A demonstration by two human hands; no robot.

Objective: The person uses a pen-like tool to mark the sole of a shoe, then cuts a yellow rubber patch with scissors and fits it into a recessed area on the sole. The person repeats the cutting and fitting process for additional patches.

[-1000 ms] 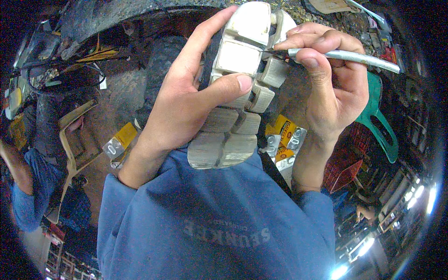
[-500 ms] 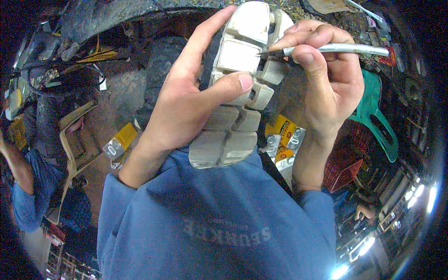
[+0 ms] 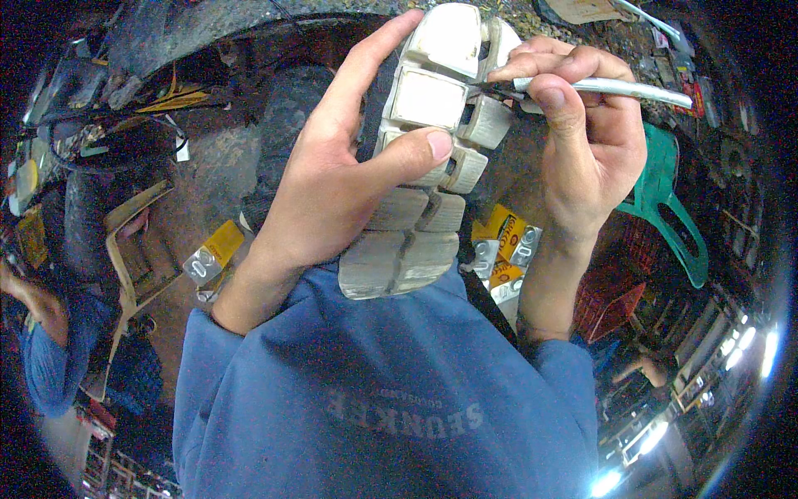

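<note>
My left hand is wrapped round a pale shoe sole with a blocky, deeply grooved tread, its thumb pressed across the tread. The sole slants away from my chest, its greyer end against my blue shirt. From the right, my right hand pinches a slim tool with a silver handle and a narrow dark tip. That tip is at the groove beside the upper white block; whether it touches cannot be told. Part of the sole's left side is hidden by my left hand.
A worktop strewn with scraps curves along the far side. Yellow-and-silver packages lie low on both sides of me. At right are a green plastic chair and a red crate; at left, a person in blue beside a wooden chair.
My right hand has shifted the tool slightly to the right, its tip going from the white block's edge toward the groove. My left hand and the sole have hardly moved.
</note>
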